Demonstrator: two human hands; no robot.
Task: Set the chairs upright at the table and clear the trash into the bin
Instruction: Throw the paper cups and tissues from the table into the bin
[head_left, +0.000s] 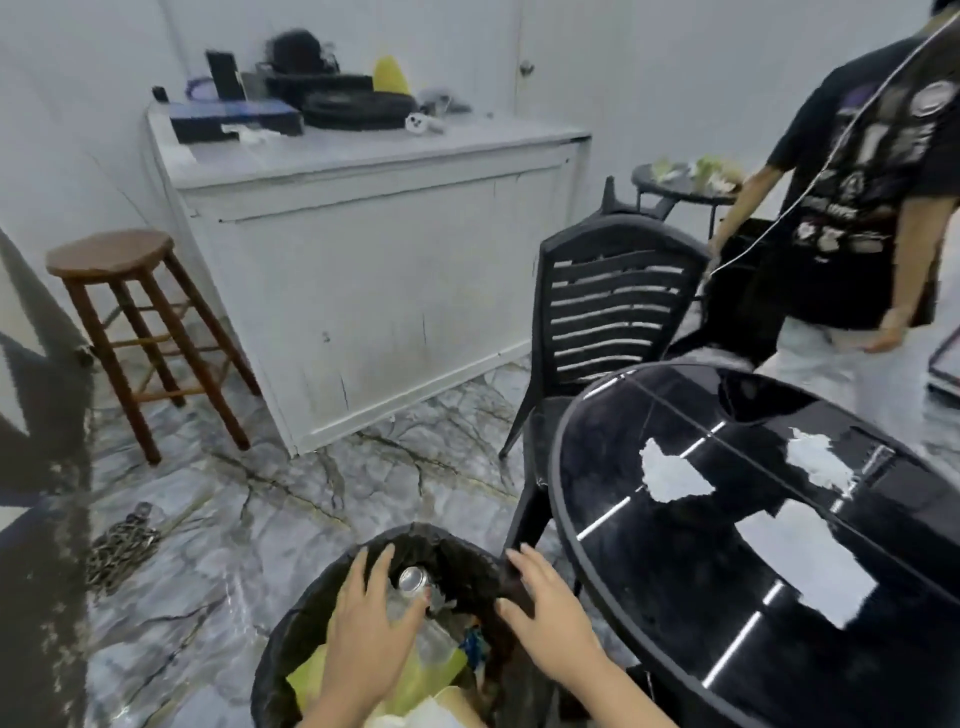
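Dropping trash is the step in hand, as I judge it: your left hand (366, 631) hovers over the bin (291, 618), fingers spread and holding nothing, with a can (413, 578) and yellow wrappers (415, 675) lying inside. Just right of the bin, your right hand (550, 618) is open too, near its rim. Further right of the bin, one chair (608, 312) stands upright at the table (675, 561), where pale scraps (670, 473) remain. Next, reach right and gather those scraps. No brand or label can be read.
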